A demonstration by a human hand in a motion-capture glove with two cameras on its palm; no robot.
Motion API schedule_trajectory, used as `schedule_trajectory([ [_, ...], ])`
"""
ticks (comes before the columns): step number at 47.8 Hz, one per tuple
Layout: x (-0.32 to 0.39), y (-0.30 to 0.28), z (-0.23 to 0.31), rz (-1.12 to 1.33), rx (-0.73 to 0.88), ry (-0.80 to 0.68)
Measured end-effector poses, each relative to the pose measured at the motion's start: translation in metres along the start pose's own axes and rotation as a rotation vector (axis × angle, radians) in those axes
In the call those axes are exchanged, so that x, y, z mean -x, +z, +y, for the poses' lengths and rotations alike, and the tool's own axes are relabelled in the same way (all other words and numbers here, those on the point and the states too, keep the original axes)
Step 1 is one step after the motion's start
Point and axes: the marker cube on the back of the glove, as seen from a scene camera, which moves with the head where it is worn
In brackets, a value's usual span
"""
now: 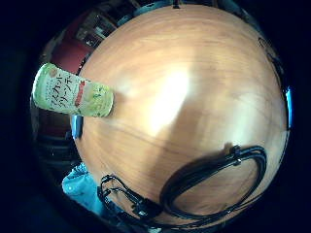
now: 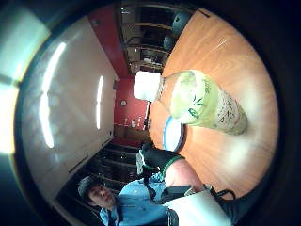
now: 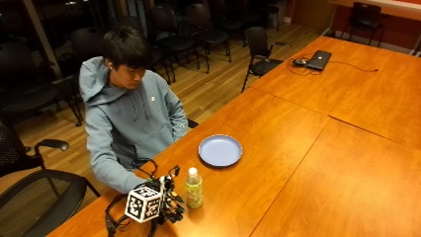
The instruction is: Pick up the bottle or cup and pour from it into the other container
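Note:
A green-labelled bottle (image 3: 193, 188) with a white cap stands upright on the wooden table (image 3: 296, 148), near the front edge by the seated person. My gloved right hand (image 3: 170, 201) is low over the table just to the left of the bottle, fingers spread toward it and holding nothing. The thumb side palm view has the bottle (image 2: 207, 101) close, and the little finger side palm view shows the bottle (image 1: 73, 92) standing on the wood. A shallow blue plate (image 3: 220, 150) lies beyond the bottle, also visible as the plate (image 2: 173, 133) in the thumb side view.
A laptop (image 3: 319, 59) with a cable sits on the far end of the table. Black chairs (image 3: 260, 49) line the far side, and an office chair (image 3: 39, 192) stands beside the person. The table edge runs close behind my hand.

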Motion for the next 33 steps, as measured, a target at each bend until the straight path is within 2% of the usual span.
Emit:
schedule_trajectory([
  [33, 0.008, 0.028, -0.008, -0.012, 0.047, -0.011],
])
